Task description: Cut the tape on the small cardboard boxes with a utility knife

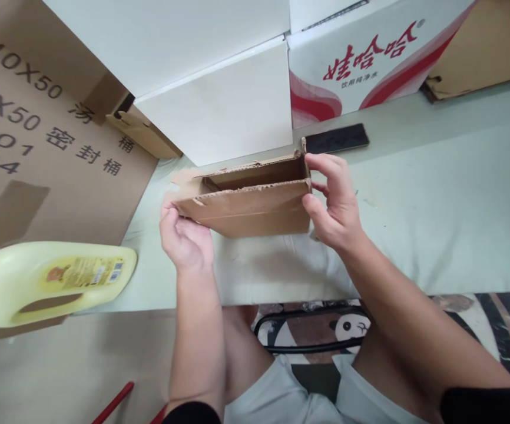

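Observation:
Between my hands is a small brown cardboard box (264,209), its open top facing me and its cut edges rough. My left hand (186,238) grips the box's left end, thumb at the near edge and some fingers hidden behind or under it. At the right end, my right hand (334,200) pinches the corner with thumb and fingers. The dark inside of the box shows no contents. Just behind its right corner, a black phone (337,139) lies flat on the pale green tabletop (423,224).
White boxes (219,106) and a red-and-white printed carton (370,70) stand along the back. On the left are a large printed cardboard carton (69,159) and a yellow bottle with a handle (60,277). Another brown box (489,50) sits at the back right.

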Demonstrator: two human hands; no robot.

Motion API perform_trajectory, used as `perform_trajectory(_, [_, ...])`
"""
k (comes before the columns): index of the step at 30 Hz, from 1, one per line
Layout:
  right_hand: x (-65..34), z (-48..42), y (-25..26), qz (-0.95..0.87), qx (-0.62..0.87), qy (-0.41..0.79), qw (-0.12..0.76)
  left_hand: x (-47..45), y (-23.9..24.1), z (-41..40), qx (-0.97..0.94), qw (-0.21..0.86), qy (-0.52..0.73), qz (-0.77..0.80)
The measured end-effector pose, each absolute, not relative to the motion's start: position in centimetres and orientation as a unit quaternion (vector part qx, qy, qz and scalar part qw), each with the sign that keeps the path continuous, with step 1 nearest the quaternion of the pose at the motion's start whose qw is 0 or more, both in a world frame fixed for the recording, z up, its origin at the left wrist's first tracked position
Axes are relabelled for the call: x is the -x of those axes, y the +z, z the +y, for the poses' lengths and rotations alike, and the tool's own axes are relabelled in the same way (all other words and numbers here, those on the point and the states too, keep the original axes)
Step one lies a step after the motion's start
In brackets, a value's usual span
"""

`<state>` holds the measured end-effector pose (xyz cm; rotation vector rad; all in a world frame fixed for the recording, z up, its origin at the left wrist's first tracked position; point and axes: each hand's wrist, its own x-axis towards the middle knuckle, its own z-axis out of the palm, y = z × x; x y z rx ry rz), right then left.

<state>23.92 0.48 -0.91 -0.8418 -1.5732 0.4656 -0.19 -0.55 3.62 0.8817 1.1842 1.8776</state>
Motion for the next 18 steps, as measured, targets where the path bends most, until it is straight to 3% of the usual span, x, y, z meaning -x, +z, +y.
perform_trajectory(7, [-24.2, 0.7, -0.6, -0.633, 0.339, 0.180, 0.672, 2.9, 1.1, -0.8, -0.431, 0.289, 0.752, 0.406])
perform_trajectory(12, [-26.2, -0.1, 2.0, -0.722, 0.400, 0.151, 0.543, 4.5, 0.2, -1.4, -0.583, 0.204, 0.694, 0.370])
perform_trajectory(18, [-27.9, -0.7, 3.8, -0.786, 0.402, 0.160, 0.442, 5.3, 0.2, -1.9, -0.669, 0.192, 0.636, 0.333])
